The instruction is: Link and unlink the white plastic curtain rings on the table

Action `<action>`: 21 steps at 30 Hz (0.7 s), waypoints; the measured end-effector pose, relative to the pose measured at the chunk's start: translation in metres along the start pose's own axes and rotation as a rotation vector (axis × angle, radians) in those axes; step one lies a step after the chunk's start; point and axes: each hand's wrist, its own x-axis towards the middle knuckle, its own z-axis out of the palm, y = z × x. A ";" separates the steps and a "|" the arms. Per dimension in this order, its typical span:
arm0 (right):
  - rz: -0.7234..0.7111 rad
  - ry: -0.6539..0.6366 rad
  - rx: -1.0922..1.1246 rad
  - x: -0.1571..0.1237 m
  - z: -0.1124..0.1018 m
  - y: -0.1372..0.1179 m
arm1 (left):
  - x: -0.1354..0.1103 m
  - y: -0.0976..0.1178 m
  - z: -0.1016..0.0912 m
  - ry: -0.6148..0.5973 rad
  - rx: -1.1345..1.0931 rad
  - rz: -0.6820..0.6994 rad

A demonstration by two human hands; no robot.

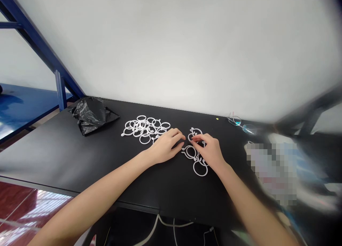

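White plastic rings with small tabs lie in two groups on the black table (88,160). The larger ring pile (145,138) is to the left, partly hidden behind my left hand (167,145). That hand is open, its thumb and fingers curved but apart, with nothing visible between them. My right hand (211,150) is over the smaller ring group (200,168), thumb and forefinger pinched at a white ring (197,131) at the group's far side. My right palm and fingers cover part of this group.
A crumpled black plastic bag (92,114) sits at the left rear. Eyeglasses (235,120) lie near the wall at the right, beyond a blurred plastic packet (307,160). A blue metal frame (40,39) rises at the left. Cables (152,231) hang below the front edge.
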 end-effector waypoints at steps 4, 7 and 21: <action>0.128 -0.053 0.364 0.000 -0.003 -0.012 | -0.001 0.002 -0.003 0.029 -0.029 -0.013; 0.286 -0.132 0.650 0.001 -0.005 -0.017 | -0.001 0.003 -0.003 0.014 -0.042 0.035; 0.346 -0.269 0.753 -0.003 0.000 -0.028 | 0.002 0.008 -0.007 -0.100 -0.276 -0.185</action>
